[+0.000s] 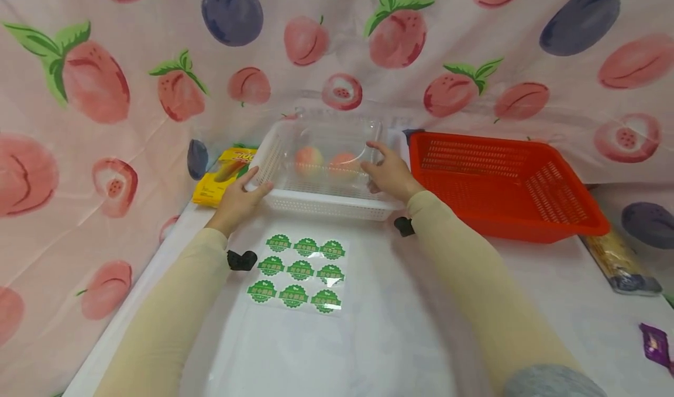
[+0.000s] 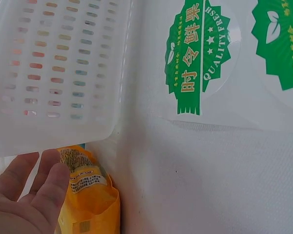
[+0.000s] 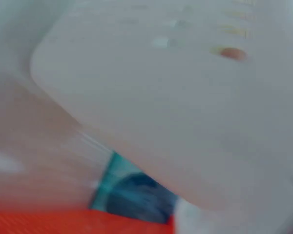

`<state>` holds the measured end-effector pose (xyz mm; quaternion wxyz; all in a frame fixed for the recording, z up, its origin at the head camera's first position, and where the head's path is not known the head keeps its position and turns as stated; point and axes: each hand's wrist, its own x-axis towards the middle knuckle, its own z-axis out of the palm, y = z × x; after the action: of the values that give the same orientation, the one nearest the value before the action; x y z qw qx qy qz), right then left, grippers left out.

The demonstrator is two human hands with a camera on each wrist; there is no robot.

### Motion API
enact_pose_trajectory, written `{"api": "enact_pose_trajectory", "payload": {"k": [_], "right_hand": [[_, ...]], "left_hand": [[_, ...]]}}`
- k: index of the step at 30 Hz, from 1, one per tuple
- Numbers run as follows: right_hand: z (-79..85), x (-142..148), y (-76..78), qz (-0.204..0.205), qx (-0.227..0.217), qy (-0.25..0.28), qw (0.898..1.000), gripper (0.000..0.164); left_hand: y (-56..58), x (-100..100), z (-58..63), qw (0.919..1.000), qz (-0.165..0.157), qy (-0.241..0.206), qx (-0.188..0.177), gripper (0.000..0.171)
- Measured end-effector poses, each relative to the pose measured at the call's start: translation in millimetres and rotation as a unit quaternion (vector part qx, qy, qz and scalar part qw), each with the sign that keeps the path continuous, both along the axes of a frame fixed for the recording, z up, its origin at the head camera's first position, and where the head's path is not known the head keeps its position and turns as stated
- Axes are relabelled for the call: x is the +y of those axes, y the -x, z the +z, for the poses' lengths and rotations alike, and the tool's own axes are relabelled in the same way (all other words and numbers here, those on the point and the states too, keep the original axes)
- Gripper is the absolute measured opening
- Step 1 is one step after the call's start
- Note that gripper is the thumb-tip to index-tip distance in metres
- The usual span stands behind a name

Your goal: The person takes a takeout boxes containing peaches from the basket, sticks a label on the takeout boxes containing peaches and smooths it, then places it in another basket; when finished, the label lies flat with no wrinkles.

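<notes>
A white perforated basket (image 1: pixel 332 201) stands at the back of the table. Over it sits a clear plastic box (image 1: pixel 337 131), with two red-and-yellow round fruits (image 1: pixel 309 161) showing through the plastic. My left hand (image 1: pixel 239 201) is at the basket's left end, thumb and fingers spread; in the left wrist view its loosely bent fingers (image 2: pixel 51 183) come right up to the basket's rim. On the other side, my right hand (image 1: pixel 392 172) grips the clear box at its right edge, fingertips overlapping the plastic. The right wrist view is blurred, and the fingertips are hidden there.
A red perforated basket (image 1: pixel 500 186) stands right of the white one. A yellow packet (image 1: pixel 216 180) lies at the left. In front is a sheet of green round stickers (image 1: pixel 300 270). A long packet (image 1: pixel 623 259) and a purple wrapped piece (image 1: pixel 655 344) lie far right.
</notes>
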<state>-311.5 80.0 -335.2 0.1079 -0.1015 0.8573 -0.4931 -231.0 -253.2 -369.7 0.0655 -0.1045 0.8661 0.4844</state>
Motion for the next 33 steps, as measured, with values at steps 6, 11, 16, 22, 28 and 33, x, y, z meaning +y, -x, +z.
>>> {"api": "enact_pose_trajectory", "payload": {"k": [6,11,16,22,28,33], "right_hand": [[19.8,17.8,-16.6,-0.001,0.037,0.013,0.999,0.061],[35.3,35.8,-35.0,-0.003,0.074,-0.03,0.997,0.058],[44.8,58.0,-52.3,-0.003,0.098,-0.079,0.992,0.059],[53.2,85.7,-74.2,-0.007,0.098,-0.05,0.994,0.057],[60.8,114.5,-101.7,-0.011,0.121,-0.075,0.99,0.055],[62.5,139.1,-126.8,-0.024,0.13,-0.095,0.987,0.056]], "left_hand": [[-1.4,2.0,1.3,1.0,-0.004,0.001,0.001,0.097],[-2.0,1.2,0.5,0.9999,-0.009,0.002,0.007,0.098],[-1.8,0.8,-0.2,0.9999,-0.013,0.001,0.009,0.099],[-3.4,2.2,0.1,0.9999,-0.012,0.005,0.004,0.099],[-3.1,3.7,-0.2,0.9999,-0.009,0.011,0.001,0.099],[-2.9,4.3,2.6,0.9997,-0.016,0.016,-0.007,0.1]]}}
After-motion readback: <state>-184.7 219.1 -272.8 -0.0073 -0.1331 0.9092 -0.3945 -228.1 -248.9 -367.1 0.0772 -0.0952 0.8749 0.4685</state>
